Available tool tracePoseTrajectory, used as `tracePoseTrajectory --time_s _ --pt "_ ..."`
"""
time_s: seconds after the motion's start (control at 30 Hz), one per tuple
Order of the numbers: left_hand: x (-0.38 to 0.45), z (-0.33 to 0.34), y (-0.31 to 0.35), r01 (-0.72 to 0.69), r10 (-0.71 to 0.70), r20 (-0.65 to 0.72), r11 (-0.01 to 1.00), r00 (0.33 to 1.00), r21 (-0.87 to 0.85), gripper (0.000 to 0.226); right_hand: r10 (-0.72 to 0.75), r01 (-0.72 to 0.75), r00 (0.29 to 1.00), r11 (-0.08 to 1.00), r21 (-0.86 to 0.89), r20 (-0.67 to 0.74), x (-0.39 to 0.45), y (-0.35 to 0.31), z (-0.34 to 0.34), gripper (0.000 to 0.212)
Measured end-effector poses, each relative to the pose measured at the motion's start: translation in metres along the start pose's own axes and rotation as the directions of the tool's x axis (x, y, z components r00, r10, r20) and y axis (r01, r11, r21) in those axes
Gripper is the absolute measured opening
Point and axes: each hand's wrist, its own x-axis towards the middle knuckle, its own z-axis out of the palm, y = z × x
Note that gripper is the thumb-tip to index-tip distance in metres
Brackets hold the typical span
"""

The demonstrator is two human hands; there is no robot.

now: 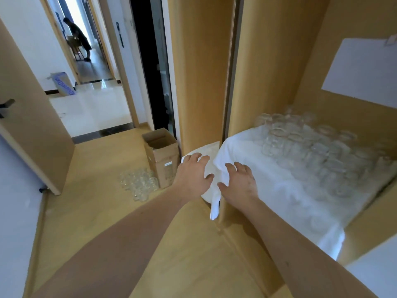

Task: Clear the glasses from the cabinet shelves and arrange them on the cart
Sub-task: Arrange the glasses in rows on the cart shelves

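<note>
Both your hands lie flat with fingers spread, left hand [194,173] and right hand [239,181] on the white cloth [247,153]; tugging it could topple the clear glass tumblers [311,147] crowded far right on it.

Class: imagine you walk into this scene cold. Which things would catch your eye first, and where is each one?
Two bare forearms reach forward, the left hand and right hand spread open at the near corner of a white cloth. Behind it, on the right, a dense cluster of clear glasses covers the cloth. Lower left, more glasses sit on the floor beside an open cardboard box.
</note>
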Motion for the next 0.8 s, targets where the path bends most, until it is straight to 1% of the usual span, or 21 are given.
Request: tracePoseTrajectory --time_s 0.13,0.2,0.37,0.47,0.53,0.63,0.8 --pt "0.064 0.014 0.01 -0.086 0.086 0.008 0.995 0.996 -0.051 0.061 0.074 -0.075 0.996 0.997 -0.013 -0.047 0.039 0.02 -0.008 0.067" --pt "0.093 0.022 0.017 -0.135 0.139 0.033 0.987 0.99 -0.089 0.061 0.12 -0.122 0.99 0.992 -0.03 -0.07 0.058 0.032 -0.013 0.068" --pt "0.171 0.035 0.036 -0.299 0.306 0.046 0.947 0.951 -0.117 0.06 0.26 -0.263 0.949 0.965 0.003 -0.181 0.107 0.055 -0.033 0.068" --pt "0.219 0.037 0.048 -0.39 0.4 0.058 0.912 0.915 -0.126 0.06 0.328 -0.337 0.912 0.941 0.007 -0.247 0.136 0.061 -0.049 0.068" --pt "0.249 0.038 0.057 -0.446 0.458 0.041 0.88 0.888 -0.161 0.059 0.369 -0.382 0.885 0.924 0.011 -0.285 0.152 0.067 -0.06 0.067" --pt "0.288 0.04 0.074 -0.537 0.551 0.026 0.82 0.834 -0.198 0.057 0.441 -0.459 0.835 0.888 0.026 -0.328 0.171 0.081 -0.076 0.067" --pt "0.338 0.05 0.108 -0.626 0.659 0.038 0.73 0.752 -0.275 0.055 0.543 -0.583 0.744 0.812 0.019 -0.389 0.186 0.107 -0.092 0.067"
